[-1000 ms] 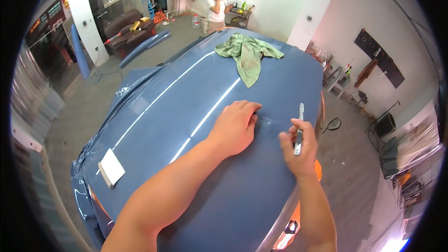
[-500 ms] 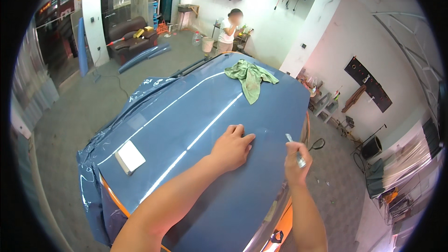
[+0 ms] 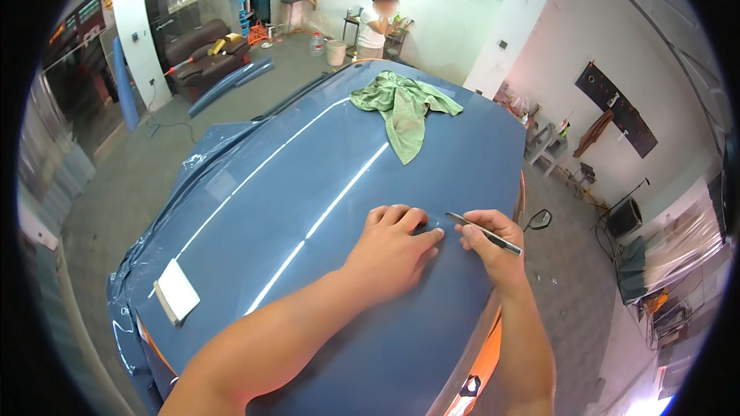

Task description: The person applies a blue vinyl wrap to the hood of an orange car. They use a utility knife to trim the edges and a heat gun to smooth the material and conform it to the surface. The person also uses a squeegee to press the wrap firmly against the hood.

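Observation:
Blue film (image 3: 331, 185) covers a car's broad curved panel, with orange bodywork (image 3: 488, 345) showing along its right edge. My left hand (image 3: 395, 250) rests on this film, empty, its fingers bent but apart and the thumb reaching right. Just beyond that thumb, my right hand (image 3: 497, 250) grips a slim silver utility knife (image 3: 493, 238), its tip pointing left, close over the film. Whether the tip touches the surface I cannot tell. A small pale mark on the film lies between the thumb and the knife tip.
A crumpled green cloth (image 3: 405, 108) lies at the panel's far end. At the near left sits a white flat block (image 3: 178, 293) with a beige side. Loose film (image 3: 131, 293) hangs off the left edge. Another person (image 3: 374, 27) stands beyond the car; a brown sofa (image 3: 204, 54) is far left.
My right hand has moved in beside the left and turned the knife's tip leftward over the film. The left hand has shifted slightly right. The view has tilted down.

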A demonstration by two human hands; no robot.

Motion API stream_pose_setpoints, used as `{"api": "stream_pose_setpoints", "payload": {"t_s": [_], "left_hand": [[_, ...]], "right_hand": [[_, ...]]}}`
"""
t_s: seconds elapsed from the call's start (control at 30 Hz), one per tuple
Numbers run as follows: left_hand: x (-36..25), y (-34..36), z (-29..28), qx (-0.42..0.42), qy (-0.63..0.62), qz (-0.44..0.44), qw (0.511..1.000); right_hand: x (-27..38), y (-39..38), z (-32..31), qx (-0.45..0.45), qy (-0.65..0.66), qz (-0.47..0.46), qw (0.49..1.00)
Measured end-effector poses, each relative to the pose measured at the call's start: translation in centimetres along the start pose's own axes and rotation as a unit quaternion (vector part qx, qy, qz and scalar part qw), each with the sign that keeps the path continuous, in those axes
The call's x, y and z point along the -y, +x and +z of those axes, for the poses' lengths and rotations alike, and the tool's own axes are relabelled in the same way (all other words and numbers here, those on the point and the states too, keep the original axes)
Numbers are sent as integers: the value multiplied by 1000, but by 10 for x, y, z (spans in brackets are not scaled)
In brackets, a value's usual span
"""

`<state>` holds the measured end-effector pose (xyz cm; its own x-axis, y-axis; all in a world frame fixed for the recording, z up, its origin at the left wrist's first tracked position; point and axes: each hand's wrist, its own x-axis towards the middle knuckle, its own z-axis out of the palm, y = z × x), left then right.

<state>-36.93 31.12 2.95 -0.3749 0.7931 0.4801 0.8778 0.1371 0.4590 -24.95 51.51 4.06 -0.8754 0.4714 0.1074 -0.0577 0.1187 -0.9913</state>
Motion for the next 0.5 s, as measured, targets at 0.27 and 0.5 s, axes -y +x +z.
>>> {"api": "stream_pose_setpoints", "payload": {"t_s": [0.27,0.5], "left_hand": [[-1,2,-8,13,-49,-31,998],[-3,3,-9,9,-47,-40,998]], "right_hand": [[21,37,-25,138,-44,102,984],[15,43,-30,160,-46,96,981]]}}
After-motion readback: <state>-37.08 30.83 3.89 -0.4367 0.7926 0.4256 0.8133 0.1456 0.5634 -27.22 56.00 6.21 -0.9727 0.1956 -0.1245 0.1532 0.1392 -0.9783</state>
